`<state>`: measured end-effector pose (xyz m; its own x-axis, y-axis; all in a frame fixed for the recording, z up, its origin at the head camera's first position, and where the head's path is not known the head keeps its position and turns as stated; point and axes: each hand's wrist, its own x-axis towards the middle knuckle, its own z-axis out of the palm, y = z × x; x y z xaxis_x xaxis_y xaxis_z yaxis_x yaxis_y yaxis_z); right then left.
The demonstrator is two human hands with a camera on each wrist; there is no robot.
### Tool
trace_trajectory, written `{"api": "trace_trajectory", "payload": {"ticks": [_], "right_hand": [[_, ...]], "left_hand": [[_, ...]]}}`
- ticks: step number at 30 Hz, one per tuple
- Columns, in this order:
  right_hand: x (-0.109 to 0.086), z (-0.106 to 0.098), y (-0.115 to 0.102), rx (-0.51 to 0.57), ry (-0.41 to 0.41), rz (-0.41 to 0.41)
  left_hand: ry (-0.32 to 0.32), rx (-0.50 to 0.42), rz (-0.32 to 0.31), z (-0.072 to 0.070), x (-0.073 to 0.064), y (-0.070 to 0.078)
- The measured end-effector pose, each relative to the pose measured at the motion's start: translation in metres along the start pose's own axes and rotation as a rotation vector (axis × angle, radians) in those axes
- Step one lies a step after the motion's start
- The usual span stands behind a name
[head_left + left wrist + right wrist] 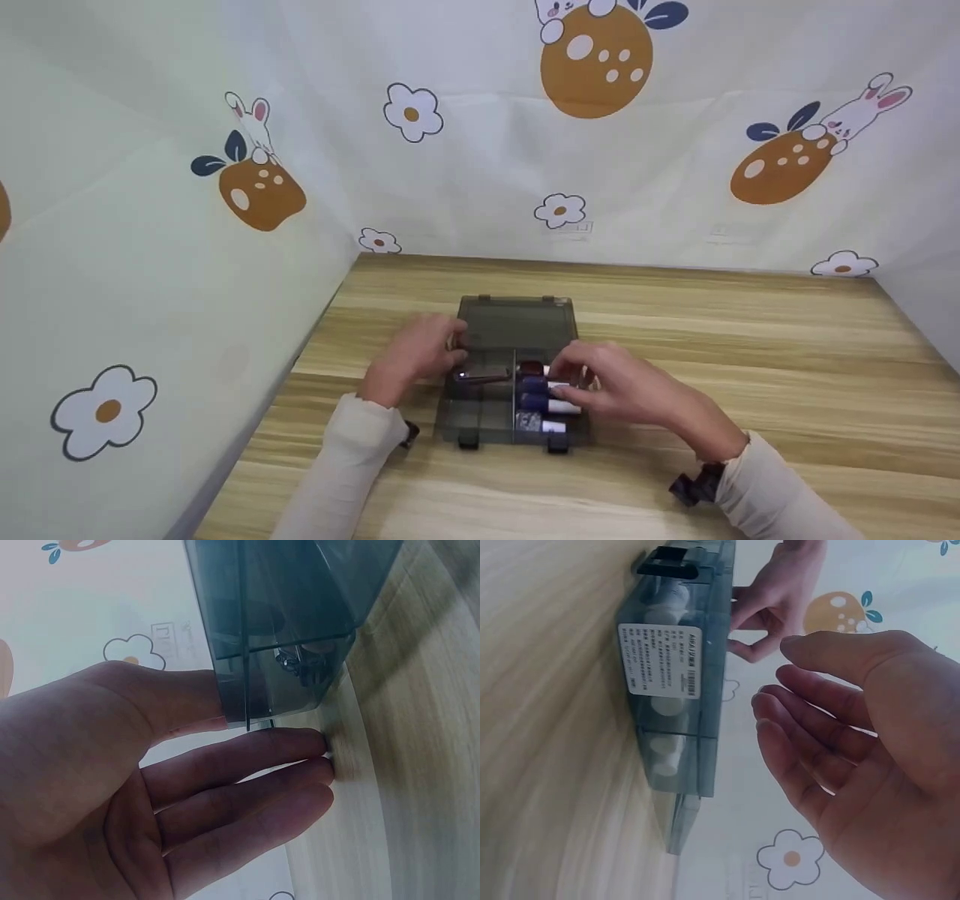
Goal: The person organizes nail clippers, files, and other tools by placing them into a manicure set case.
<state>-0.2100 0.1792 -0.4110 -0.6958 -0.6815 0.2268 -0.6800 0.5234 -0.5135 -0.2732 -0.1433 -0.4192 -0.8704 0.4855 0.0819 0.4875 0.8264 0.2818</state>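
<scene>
A smoky see-through divided box rests on the table with its lid laid back. Four-sided small bottles with white caps, like nail polish, fill its right side: a dark red bottle, dark blue bottles and a glittery grey bottle. In a left compartment lies a dark reddish shiny item. My left hand is at the box's left side, fingers extended and thumb overlapping the wall in the left wrist view. Over the bottles hovers my right hand, fingers loosely bent, palm bare in the right wrist view.
The box stands on a wood-grain table. Its front bears two dark latches and a white printed label. Patterned cloth with fruit, rabbits and flowers hangs behind the table and along its sides.
</scene>
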Motion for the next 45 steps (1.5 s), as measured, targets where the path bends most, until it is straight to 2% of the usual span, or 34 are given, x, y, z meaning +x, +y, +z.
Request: {"api": "trace_trajectory", "payload": {"ticks": [9, 17, 23, 34, 38, 45], "right_hand": [[-0.011, -0.018, 0.008, 0.015, -0.008, 0.037], [-0.03, -0.028, 0.02, 0.015, 0.04, 0.021], [-0.045, -0.033, 0.028, 0.005, 0.043, 0.053], [-0.075, -0.042, 0.038, -0.017, -0.021, 0.109], [-0.088, -0.046, 0.043, -0.014, -0.049, 0.144], [-0.109, -0.051, 0.056, -0.054, -0.109, 0.153]], "left_hand": [[-0.009, -0.005, -0.032, 0.001, -0.001, 0.001], [0.012, -0.011, -0.005, 0.0, -0.001, 0.002], [-0.002, -0.013, -0.022, -0.001, -0.002, 0.003], [-0.017, 0.01, -0.049, 0.0, -0.003, 0.005], [-0.013, 0.01, -0.045, 0.001, -0.001, 0.006], [0.002, -0.009, -0.024, 0.001, -0.001, 0.006]]}}
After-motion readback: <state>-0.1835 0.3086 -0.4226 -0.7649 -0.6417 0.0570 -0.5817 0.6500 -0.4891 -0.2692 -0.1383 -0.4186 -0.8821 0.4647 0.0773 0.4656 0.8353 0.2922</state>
